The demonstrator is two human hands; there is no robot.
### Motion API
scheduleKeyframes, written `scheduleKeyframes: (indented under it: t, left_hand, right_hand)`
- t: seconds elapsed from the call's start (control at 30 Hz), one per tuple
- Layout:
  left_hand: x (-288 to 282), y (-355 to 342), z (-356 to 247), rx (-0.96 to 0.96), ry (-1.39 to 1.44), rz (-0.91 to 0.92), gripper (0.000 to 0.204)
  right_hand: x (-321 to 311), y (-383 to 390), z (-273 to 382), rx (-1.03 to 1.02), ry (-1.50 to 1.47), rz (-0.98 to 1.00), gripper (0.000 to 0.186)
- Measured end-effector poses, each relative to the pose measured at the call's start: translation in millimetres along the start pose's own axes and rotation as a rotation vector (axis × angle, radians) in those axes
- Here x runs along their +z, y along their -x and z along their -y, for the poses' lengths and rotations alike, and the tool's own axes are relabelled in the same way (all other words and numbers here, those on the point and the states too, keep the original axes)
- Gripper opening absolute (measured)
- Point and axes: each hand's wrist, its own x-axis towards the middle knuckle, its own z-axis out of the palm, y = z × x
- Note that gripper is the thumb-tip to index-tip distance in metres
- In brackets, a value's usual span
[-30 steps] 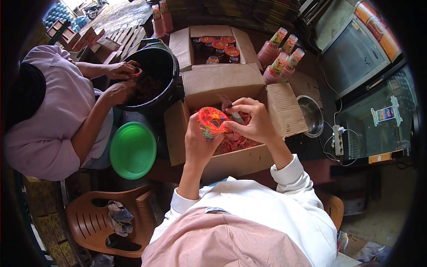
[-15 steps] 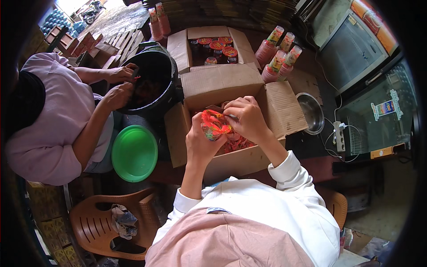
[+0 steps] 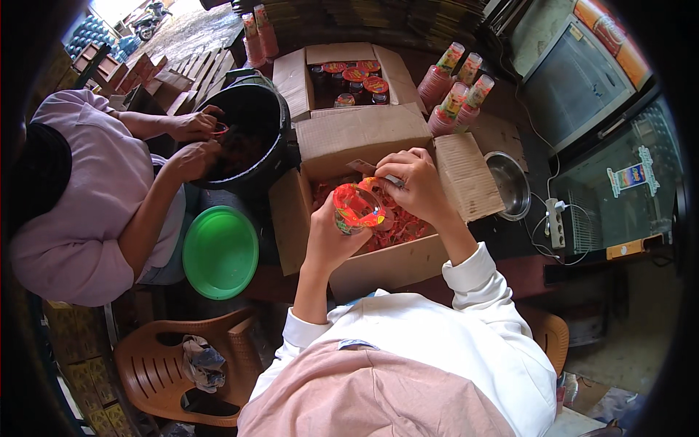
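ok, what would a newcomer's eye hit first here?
Probably the bright green basin, left of the nearer open box. Next, the red-rimmed cup in the left hand, over that box of red scraps. Then the tall cup stacks, beyond the box to the right.

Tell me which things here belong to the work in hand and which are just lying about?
Apparently in use:
cup with red lid film, in the left hand
thin flat tool, in the right hand
open cardboard box of red scraps

Seemingly lying about:
green basin
metal bowl
brown chair
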Motion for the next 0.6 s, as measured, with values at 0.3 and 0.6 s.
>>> scheduleKeyframes:
  t: [0.3, 0.6]
  left_hand:
    - [-2.9, 0.9, 0.8, -0.100, 0.188, 0.109, 0.040]
    - [-3.7, 4.3, 8.3, -0.119, 0.248, 0.174, 0.036]
  right_hand:
    - [5.6, -2.9, -4.4, 0.019, -0.001, -0.017, 0.009]
    - [10.1, -2.8, -6.3, 0.030, 0.014, -0.013, 0.009]
